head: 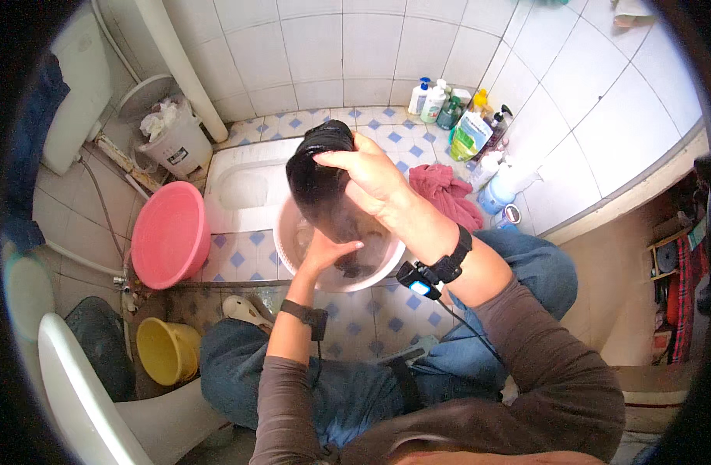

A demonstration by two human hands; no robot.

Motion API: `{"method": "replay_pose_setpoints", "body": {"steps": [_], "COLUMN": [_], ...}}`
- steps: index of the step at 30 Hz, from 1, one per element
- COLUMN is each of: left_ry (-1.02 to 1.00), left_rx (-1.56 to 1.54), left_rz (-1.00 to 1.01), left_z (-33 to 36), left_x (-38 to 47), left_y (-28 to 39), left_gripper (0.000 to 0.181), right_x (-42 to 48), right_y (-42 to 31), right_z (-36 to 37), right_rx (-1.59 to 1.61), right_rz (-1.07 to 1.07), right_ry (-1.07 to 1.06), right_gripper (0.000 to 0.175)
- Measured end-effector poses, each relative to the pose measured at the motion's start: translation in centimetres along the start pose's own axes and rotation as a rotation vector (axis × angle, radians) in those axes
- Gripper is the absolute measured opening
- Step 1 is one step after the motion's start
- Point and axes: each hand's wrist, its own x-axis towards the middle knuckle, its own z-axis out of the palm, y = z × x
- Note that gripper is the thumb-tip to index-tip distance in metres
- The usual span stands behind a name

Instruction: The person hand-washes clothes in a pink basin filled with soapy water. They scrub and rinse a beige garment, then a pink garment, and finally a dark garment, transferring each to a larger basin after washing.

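Note:
A wet, bunched black cloth [320, 174] is raised over a pale basin [281, 247]. My right hand [375, 174] grips its upper right side, with the thumb lying across the folds. Below it, my left hand [326, 251] is over the near left part of the basin, its thumb stretched to the right. The left fingers blur into the lower end of the cloth, so I cannot tell whether they hold it. Murky water [370, 256] and something dark lie inside the basin.
Left of the basin are a squat toilet [248, 151], a pink basin [169, 235], a yellow bucket [166, 351] and a waste bin [175, 142]. Several bottles [448, 113] line the right wall near a red towel [445, 192]. A white washbasin [82, 395] rises at lower left.

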Motion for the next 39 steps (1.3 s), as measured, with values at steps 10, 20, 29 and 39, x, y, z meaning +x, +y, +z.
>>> {"method": "replay_pose_setpoints", "body": {"steps": [10,20,29,39], "left_ry": [0.606,0.521,0.653,0.904], "left_rx": [-0.519,-0.722,-1.276,-1.259], "left_rz": [-0.083,-0.327,-0.409,-0.403], "left_z": [-3.3,-3.8,-2.1,-1.0], "left_x": [2.1,4.2,7.2,7.7], "left_y": [2.5,1.7,-1.8,-4.6], "left_gripper": [0.048,0.041,0.052,0.048], "right_x": [0.5,1.7,-0.2,-1.4], "right_y": [-0.5,9.0,14.0,16.2], "right_z": [-11.4,-17.8,-17.6,-14.4], "right_rx": [-0.104,-0.941,0.059,-0.288], "right_rz": [0.007,0.151,0.578,0.467], "right_ry": [-0.11,-0.427,-0.22,0.054], "right_gripper": [0.039,0.12,0.109,0.118]}}
